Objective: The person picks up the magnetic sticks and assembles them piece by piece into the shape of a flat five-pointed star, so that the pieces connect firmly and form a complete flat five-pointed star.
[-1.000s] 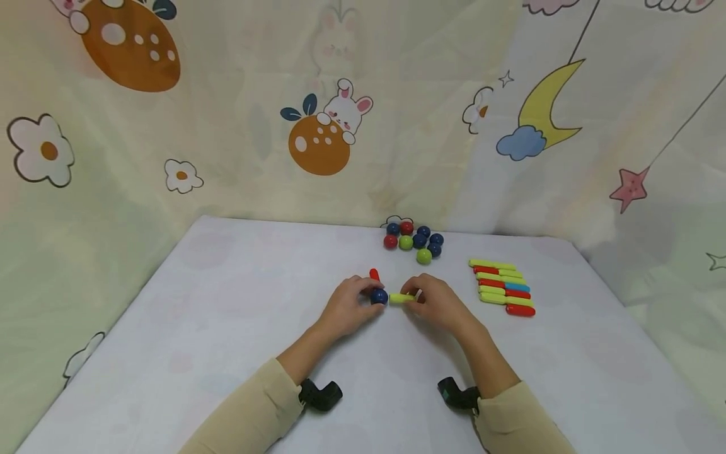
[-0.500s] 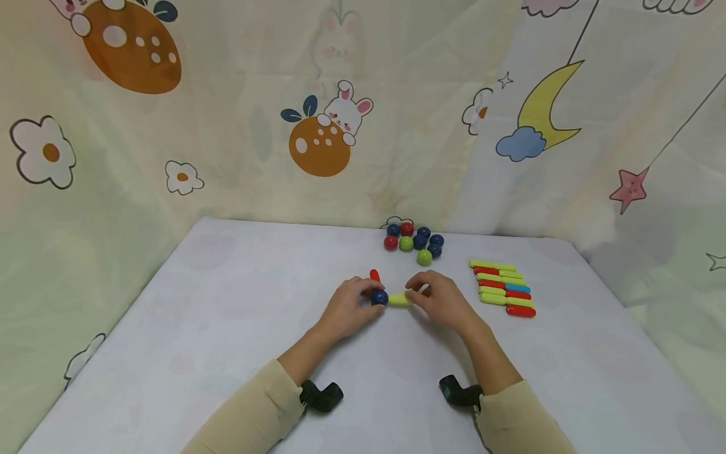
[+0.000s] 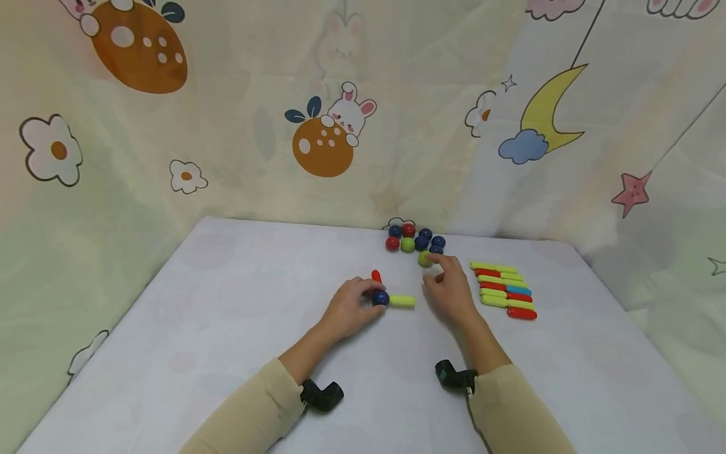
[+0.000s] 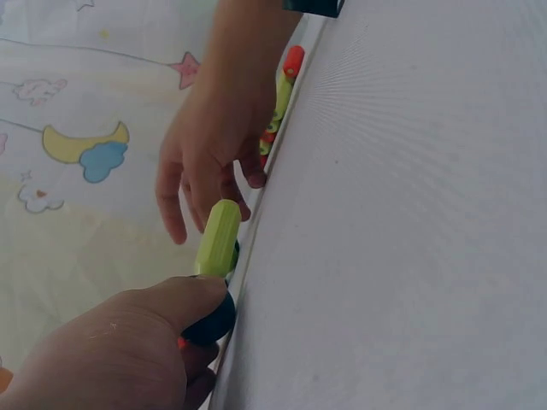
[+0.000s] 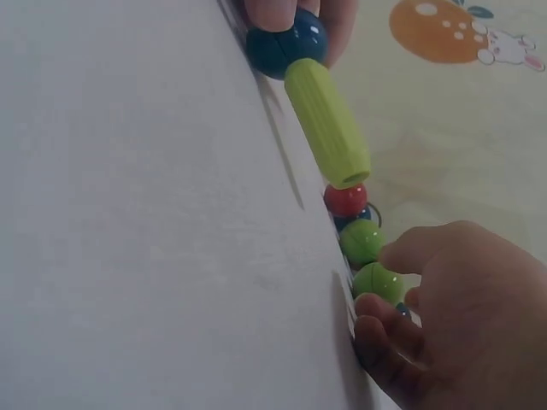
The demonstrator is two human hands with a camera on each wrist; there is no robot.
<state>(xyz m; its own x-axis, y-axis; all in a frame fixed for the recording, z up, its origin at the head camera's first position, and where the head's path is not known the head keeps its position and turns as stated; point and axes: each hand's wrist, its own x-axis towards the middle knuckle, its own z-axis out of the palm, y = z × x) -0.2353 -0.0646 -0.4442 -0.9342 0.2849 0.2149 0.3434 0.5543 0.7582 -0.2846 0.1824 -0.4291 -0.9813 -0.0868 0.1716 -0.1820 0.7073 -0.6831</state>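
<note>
My left hand (image 3: 347,310) pinches a dark blue ball (image 3: 380,298) between thumb and fingers. A red stick (image 3: 376,276) points away from that ball toward the back. From its right side juts a yellow-green stick (image 3: 403,301), whose free end with a hole shows in the right wrist view. My right hand (image 3: 452,291) reaches toward the front green ball (image 3: 423,258) of a cluster, thumb and fingers spread apart. One fingertip overlaps that ball in the head view; whether it touches cannot be told. Nothing is gripped in the right hand.
Behind the hands, several blue, red and green balls (image 3: 421,243) sit grouped near the table's back edge. To the right lies a row of red, yellow-green and blue sticks (image 3: 505,291). A patterned cloth (image 3: 238,126) hangs behind the white table (image 3: 227,353).
My right hand has let go of the yellow-green stick, which now stays on the blue ball, and moved back to the green ball. The left hand has kept its hold.
</note>
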